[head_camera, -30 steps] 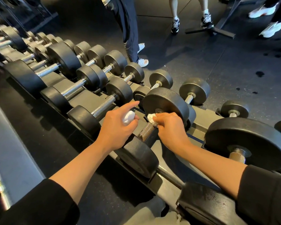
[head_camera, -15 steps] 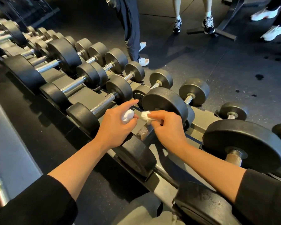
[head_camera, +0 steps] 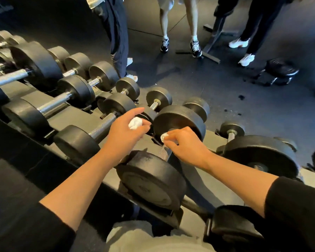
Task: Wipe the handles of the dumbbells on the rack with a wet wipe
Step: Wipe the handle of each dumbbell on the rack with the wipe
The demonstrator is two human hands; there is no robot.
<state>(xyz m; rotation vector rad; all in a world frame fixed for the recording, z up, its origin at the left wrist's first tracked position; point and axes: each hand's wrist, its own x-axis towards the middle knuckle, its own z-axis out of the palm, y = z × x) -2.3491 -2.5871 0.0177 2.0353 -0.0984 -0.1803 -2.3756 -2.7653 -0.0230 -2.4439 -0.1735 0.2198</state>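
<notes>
Right hand (head_camera: 185,145) pinches a wipe (head_camera: 164,136) on the dumbbell handle (head_camera: 163,153) — left hand (head_camera: 125,131) grips a wad (head_camera: 135,123).

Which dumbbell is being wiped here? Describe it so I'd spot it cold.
Start at the long rack of black dumbbells. The one nearest the camera, between the two forearms, is it. Only its handle has a hand on it: the right hand pinches a wipe there.
</notes>
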